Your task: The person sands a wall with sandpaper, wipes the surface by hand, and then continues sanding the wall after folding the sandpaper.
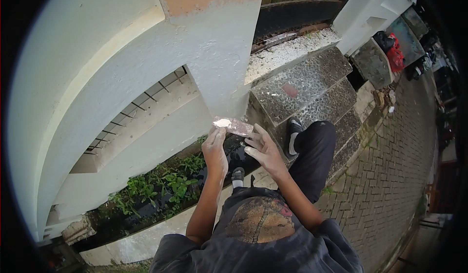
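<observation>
My left hand [214,150] is closed on the left end of a reddish-brown strip [240,127] that looks like sandpaper. White powder lies in a bright patch at that end, and paler dust coats the rest. At the strip's right end is my right hand [266,152], its thumb and fingers apart and the fingertips right at the edge. Both hands are whitened with dust. Close beyond them rises a white-painted wall [219,58] with a bare orange-brown patch near the top.
Pebbled steps [312,85] stand to the right, with a small reddish piece [290,89] lying on them; my right foot rests there. Below the wall runs a ditch with green plants [178,188]. Brick paving [380,175] stretches right. A red plastic bag [395,54] sits farther off.
</observation>
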Motion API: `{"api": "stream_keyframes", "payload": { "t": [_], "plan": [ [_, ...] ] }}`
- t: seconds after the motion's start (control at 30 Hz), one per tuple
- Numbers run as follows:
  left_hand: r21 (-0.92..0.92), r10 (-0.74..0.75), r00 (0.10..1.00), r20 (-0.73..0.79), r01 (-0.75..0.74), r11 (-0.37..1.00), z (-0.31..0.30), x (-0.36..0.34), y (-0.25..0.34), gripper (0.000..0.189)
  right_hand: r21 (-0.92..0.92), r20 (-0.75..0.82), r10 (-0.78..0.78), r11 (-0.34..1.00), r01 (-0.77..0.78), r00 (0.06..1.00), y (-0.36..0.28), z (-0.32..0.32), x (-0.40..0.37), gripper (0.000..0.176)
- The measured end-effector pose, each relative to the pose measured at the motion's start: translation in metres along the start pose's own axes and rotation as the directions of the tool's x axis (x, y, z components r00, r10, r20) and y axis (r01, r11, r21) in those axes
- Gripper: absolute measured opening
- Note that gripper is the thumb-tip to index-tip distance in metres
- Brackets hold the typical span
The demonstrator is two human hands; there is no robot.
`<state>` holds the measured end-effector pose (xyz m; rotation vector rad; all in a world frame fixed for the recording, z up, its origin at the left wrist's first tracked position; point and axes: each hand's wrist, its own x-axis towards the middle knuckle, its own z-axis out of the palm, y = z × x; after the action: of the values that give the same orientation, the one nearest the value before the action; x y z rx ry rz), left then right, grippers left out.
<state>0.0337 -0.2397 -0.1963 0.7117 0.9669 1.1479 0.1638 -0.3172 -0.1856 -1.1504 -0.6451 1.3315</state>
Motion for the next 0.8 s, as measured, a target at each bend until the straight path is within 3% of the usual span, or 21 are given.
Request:
{"api": "stream_keyframes", "payload": {
  "t": [0.03,0.13,0.23,0.27,0.33,0.37,0.4,0.5,0.53,0.63,0.67,0.73,0.8],
  "plan": [
    [-0.041,-0.046,0.999,-0.01,0.046,0.998,0.001,-0.002,0.0,0.024,0.043,0.003,0.078,0.996,-0.078,0.997,-0.004,0.001,-0.002,0.071],
    [-0.137,-0.088,0.994,0.063,0.096,0.986,0.003,-0.005,-0.003,0.019,0.091,-0.102,0.086,0.993,-0.077,0.991,-0.006,0.01,-0.004,0.044],
    [-0.137,-0.138,0.965,0.225,0.172,0.976,-0.003,-0.011,-0.007,0.016,-0.057,-0.15,-0.077,0.996,0.069,0.986,0.002,0.007,0.0,0.03],
    [-0.149,-0.152,0.938,0.312,0.206,0.967,-0.009,-0.009,-0.009,0.025,-0.07,-0.117,-0.115,0.992,0.107,0.986,0.001,0.005,0.0,0.028],
    [-0.149,-0.088,0.969,0.23,0.125,0.981,0.001,-0.012,0.008,0.028,-0.092,-0.048,-0.186,0.979,0.181,0.981,-0.01,0.003,-0.001,0.023],
    [-0.146,-0.056,0.98,0.189,0.084,0.986,0.005,-0.013,0.014,0.029,-0.212,0.008,-0.205,0.956,0.202,0.979,-0.012,-0.003,-0.002,0.022],
    [0.028,-0.05,0.949,0.31,0.043,0.999,-0.007,-0.006,0.016,0.038,-0.326,0.065,-0.216,0.918,0.225,0.974,-0.013,-0.011,-0.003,0.021],
    [0.402,-0.35,0.707,0.615,0.101,0.91,-0.021,0.008,0.036,0.04,-0.528,0.22,-0.113,0.821,0.216,0.969,-0.033,-0.015,-0.009,0.017],
    [0.55,-0.386,0.667,0.637,-0.043,0.834,-0.021,0.008,0.038,0.034,-0.574,0.265,-0.057,0.793,0.205,0.962,-0.039,-0.013,-0.01,0.015],
    [0.66,-0.441,0.663,0.605,-0.107,0.744,-0.018,0.005,0.035,0.028,-0.627,0.248,-0.247,0.696,0.35,0.937,-0.025,-0.009,-0.008,0.023],
    [0.638,-0.342,0.729,0.593,-0.166,0.752,-0.017,0.002,0.032,0.025,-0.654,0.12,-0.359,0.673,0.346,0.926,-0.021,-0.004,-0.007,0.027],
    [0.598,-0.277,0.816,0.508,-0.103,0.795,-0.025,0.003,0.022,0.026,-0.703,-0.132,-0.56,0.634,0.321,0.818,-0.017,0.01,-0.008,0.035],
    [0.547,-0.228,0.896,0.38,-0.018,0.837,-0.026,0.0,0.02,0.025,-0.389,-0.201,-0.282,0.902,0.187,0.938,-0.009,0.002,-0.009,0.043]
  ]
}}
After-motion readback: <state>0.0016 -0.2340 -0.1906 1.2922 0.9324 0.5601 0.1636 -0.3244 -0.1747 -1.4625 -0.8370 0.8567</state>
